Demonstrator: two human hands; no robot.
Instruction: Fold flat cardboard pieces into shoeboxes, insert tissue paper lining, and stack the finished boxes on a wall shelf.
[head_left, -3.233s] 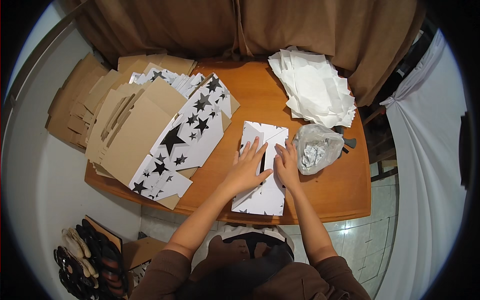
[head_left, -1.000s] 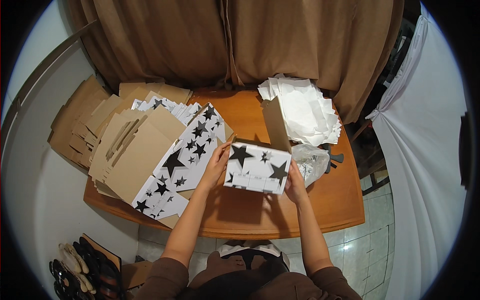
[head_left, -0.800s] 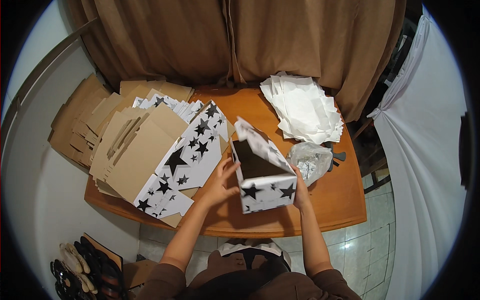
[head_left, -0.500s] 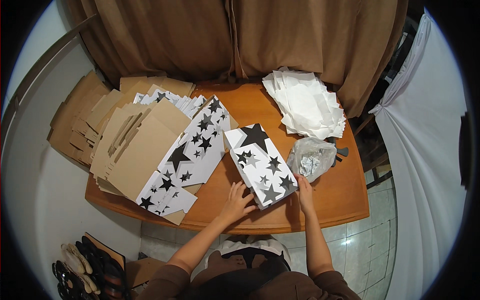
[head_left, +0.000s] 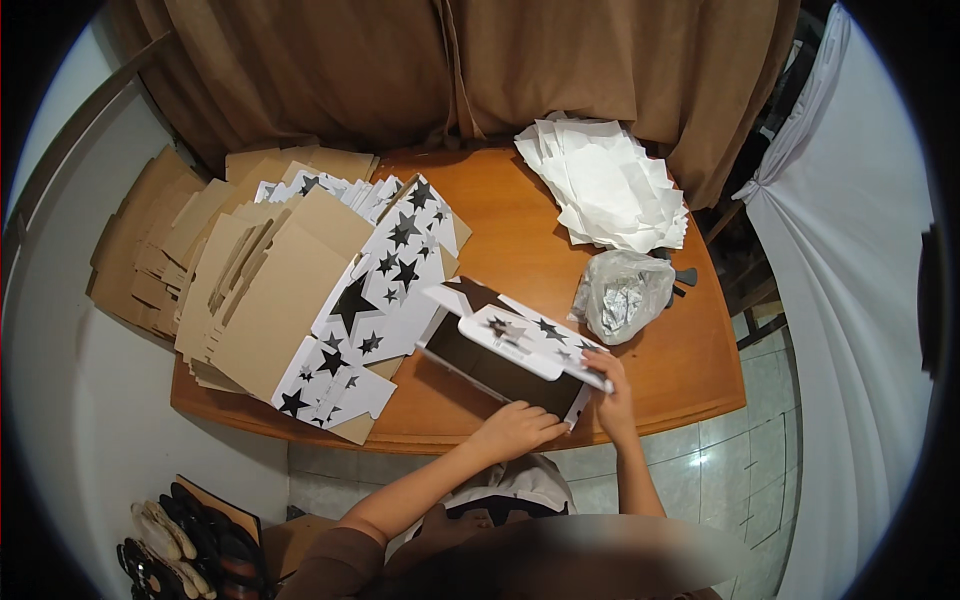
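Note:
A white cardboard box [head_left: 545,345] with black and grey stars stands near the table's front edge, its lid tilted up and its brown inside showing. My left hand [head_left: 520,432] holds the box's near wall, fingers hooked over its edge toward the right end. At the right end my right hand [head_left: 615,395] grips the corner of the raised lid, thumb and fingers closed round it. To the left of the box lie flat star-printed box blanks [head_left: 350,310], fanned over plain brown ones. The floor of the box is mostly hidden by the lid and the walls.
A stack of white paper sheets [head_left: 605,185] lies at the back right of the wooden table [head_left: 480,215]. In front of it sits a clear plastic bag [head_left: 625,290] with silvery pieces, a black-handled tool [head_left: 684,277] beside it. More brown cardboard [head_left: 140,235] lies far left. Shoes [head_left: 190,535] stand lower left.
The closed box has been turned and its lid lifted, so the inside shows. My left hand has moved right along its near side; my right hand now holds the lid's corner.

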